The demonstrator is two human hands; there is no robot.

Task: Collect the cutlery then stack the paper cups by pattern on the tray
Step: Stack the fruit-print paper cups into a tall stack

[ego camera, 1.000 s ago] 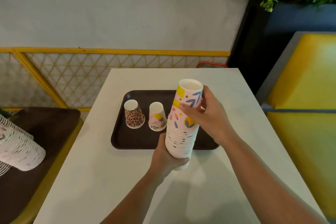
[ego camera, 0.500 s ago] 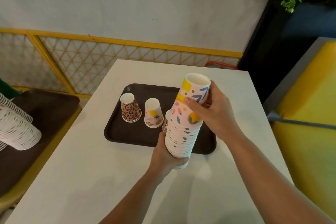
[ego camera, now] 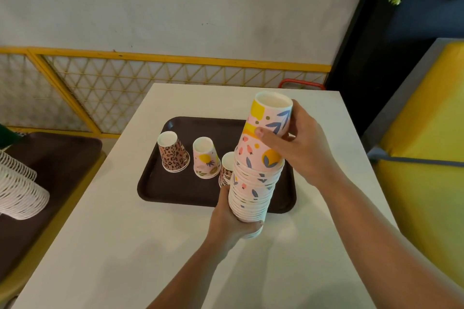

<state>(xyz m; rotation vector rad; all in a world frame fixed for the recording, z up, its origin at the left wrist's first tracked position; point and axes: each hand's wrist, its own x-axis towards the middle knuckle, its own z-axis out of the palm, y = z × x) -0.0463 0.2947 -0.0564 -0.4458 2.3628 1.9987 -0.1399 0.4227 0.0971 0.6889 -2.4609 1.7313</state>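
A tall stack of upside-down paper cups (ego camera: 253, 190) with pink, yellow and blue shapes is held above the table's middle. My left hand (ego camera: 232, 223) grips its lower end. My right hand (ego camera: 298, 148) is closed around the top cup (ego camera: 270, 120), which stands raised above the rest. Behind, on the dark brown tray (ego camera: 175, 190), stand a leopard-print cup (ego camera: 173, 152), a pink floral cup (ego camera: 206, 158) and a third cup (ego camera: 226, 169), partly hidden by the stack. No cutlery is visible.
The white table (ego camera: 125, 246) carries the tray. At the left, a long stack of white cups (ego camera: 20, 193) lies over a second dark tray (ego camera: 57, 158) on a yellow seat. A yellow bench (ego camera: 426, 158) is on the right; a yellow lattice rail (ego camera: 113, 88) is behind.
The view has shifted so the scene sits lower and more to the right. The top cup has risen a little out of the stack, and a third cup shows beside the stack.
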